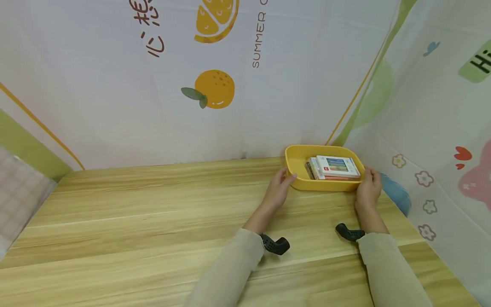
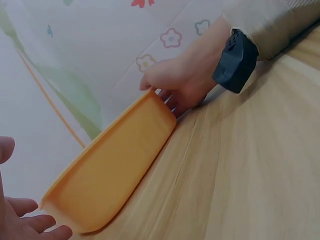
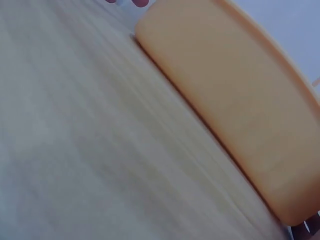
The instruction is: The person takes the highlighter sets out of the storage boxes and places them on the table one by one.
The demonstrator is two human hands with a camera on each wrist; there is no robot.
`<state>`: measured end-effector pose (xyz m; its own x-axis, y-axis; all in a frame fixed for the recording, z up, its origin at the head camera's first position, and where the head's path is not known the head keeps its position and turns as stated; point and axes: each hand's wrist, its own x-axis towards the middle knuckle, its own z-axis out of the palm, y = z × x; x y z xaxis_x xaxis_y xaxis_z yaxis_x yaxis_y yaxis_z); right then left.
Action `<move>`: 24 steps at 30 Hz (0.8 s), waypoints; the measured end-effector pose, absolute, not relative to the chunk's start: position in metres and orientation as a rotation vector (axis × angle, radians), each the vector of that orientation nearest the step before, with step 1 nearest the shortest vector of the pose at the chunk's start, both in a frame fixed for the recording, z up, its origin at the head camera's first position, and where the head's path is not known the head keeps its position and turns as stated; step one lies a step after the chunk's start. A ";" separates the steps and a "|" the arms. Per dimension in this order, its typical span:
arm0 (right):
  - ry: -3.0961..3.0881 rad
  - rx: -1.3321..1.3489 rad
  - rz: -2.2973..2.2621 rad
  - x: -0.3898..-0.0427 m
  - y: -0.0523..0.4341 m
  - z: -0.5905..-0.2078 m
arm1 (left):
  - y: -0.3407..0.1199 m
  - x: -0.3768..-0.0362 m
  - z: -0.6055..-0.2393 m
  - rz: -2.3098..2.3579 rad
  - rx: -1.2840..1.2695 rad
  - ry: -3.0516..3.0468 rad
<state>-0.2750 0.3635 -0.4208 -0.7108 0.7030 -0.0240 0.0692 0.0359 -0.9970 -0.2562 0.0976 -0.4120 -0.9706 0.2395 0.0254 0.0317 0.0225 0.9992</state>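
Observation:
A yellow plastic basket (image 1: 326, 185) with rounded corners stands on the wooden table near its far right corner. Several small flat boxes lie in it, with a white box (image 1: 337, 166) printed with coloured stripes on top. At the basket's left end is my left hand (image 1: 277, 189), its thumb apart from its loosely extended fingers (image 2: 30, 222), which are right beside the end wall. My right hand (image 1: 369, 189) holds the opposite end, thumb at the rim and fingers bent against the outside. In the right wrist view the basket's side (image 3: 225, 95) hides most of that hand.
The wooden table (image 1: 145, 230) extends widely to the left and in front of the basket. A white curtain (image 1: 115, 119) with fruit prints hangs behind the table, and a flower-printed one (image 1: 441, 179) hangs along the right edge. Black devices (image 1: 278, 246) are strapped to both wrists.

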 end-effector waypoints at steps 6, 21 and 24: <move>-1.866 -0.709 1.793 -0.274 0.361 -0.423 | 0.095 -0.261 -0.420 2.120 0.283 2.130; -1.938 -0.657 1.719 -0.278 0.361 -0.428 | 0.096 -0.278 -0.433 2.185 0.351 2.131; -1.954 -0.636 1.703 -0.278 0.361 -0.428 | 0.096 -0.281 -0.433 2.217 0.375 2.117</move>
<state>-0.2776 0.3608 -0.4284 -0.7827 0.6207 0.0462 0.0390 0.1230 -0.9916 -0.2809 0.0957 -0.4334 -0.9691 0.2048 0.1375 0.1280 -0.0591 0.9900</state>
